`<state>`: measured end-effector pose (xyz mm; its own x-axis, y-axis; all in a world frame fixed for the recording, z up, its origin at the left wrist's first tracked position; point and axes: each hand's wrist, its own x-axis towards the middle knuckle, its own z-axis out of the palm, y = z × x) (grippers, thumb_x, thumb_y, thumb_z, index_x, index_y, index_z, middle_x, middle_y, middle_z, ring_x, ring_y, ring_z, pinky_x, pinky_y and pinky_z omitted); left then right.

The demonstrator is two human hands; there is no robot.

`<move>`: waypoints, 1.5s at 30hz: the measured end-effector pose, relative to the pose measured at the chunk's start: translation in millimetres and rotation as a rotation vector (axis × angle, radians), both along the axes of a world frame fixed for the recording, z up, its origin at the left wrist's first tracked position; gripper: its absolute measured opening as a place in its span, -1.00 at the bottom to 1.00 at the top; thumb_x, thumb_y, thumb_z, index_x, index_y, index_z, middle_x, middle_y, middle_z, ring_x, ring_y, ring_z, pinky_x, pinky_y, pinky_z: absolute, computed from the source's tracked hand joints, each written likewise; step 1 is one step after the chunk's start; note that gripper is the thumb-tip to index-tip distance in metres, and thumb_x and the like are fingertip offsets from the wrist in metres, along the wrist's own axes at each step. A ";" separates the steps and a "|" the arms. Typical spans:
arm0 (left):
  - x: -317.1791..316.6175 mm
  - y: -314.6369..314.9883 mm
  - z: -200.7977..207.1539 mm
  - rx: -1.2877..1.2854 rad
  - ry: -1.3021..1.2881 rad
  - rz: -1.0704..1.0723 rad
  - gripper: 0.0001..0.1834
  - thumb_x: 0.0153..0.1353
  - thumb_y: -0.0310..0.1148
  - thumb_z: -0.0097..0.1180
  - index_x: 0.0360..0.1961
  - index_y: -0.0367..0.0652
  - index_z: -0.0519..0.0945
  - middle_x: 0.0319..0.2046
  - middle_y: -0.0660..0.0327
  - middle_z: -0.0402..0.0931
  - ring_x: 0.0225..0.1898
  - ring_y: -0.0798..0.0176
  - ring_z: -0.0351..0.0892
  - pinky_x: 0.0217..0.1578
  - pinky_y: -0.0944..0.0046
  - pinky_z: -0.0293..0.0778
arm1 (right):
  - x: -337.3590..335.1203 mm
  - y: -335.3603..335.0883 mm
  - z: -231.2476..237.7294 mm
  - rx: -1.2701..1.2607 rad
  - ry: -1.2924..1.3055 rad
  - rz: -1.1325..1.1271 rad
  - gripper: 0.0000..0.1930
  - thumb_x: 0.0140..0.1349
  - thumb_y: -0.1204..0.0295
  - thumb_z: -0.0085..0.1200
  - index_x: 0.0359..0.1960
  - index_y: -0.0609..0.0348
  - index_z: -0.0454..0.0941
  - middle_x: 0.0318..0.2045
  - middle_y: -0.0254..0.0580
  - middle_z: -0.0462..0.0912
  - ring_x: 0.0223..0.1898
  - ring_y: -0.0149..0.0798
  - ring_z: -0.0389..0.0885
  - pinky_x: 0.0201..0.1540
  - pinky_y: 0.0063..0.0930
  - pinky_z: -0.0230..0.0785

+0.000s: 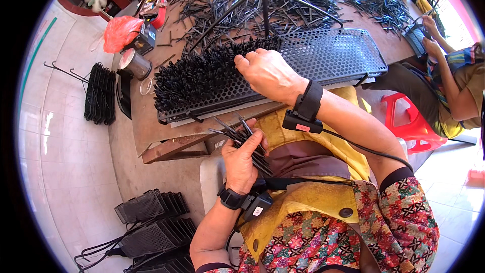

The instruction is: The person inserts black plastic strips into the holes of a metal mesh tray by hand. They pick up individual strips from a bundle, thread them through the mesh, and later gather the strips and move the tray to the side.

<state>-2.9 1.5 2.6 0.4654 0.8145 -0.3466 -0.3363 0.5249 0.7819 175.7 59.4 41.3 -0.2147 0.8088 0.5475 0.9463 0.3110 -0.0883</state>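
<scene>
Across the near edge of the table lies a long black perforated rack (331,53). Its left half is packed with upright thin black sticks (197,78); bare holes show over the right half. My right hand (270,75) is closed over the rack where the packed part meets the bare holes. Its fingertips are turned away, so whatever they pinch is hidden. Lower down, in front of the table edge, my left hand (241,164) grips a loose bundle of thin dark sticks (236,132), their ends poking out past the thumb and below the palm.
Loose black sticks (303,10) cover the table's far side. At its left stand a clear tub (135,64), a dark box (146,38) and a red plastic bag (121,33). Stacked racks (151,232) lie lower left. Another person (454,81) works at the right near a red stool (411,124).
</scene>
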 end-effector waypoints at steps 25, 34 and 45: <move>-5.6 2.7 2.0 0.008 -0.108 -0.265 -0.70 0.12 -0.49 0.14 -0.11 -0.34 0.45 -0.45 0.14 0.46 -0.57 0.32 0.41 -0.57 0.33 0.35 | -1.0 -47.3 -0.4 -0.795 1.040 0.252 -0.82 0.11 0.45 0.11 -0.40 0.38 0.56 -0.64 -0.22 0.57 -0.67 -0.49 0.47 -0.62 -0.59 0.31; -5.4 7.1 -3.6 -0.134 -0.112 -0.200 -0.78 0.17 -0.46 0.08 -0.15 -0.27 0.47 -0.50 0.17 0.43 -0.59 0.33 0.37 -0.56 0.35 0.32 | 21.1 -19.1 2.9 0.308 0.626 -0.004 -0.91 0.04 0.54 0.12 -0.46 0.31 0.49 -0.55 0.02 0.55 -0.54 0.02 0.53 -0.49 -0.32 0.38; -2.1 5.0 -2.5 0.000 0.038 -0.181 -0.80 0.13 -0.48 0.14 -0.22 -0.30 0.48 -0.56 0.21 0.45 -0.64 0.38 0.37 -0.63 0.40 0.31 | 19.8 8.5 -13.8 0.256 0.097 0.138 -0.82 -0.18 0.54 0.04 -0.46 0.26 0.41 -0.55 -0.10 0.43 -0.44 -0.03 0.45 -0.43 -0.29 0.38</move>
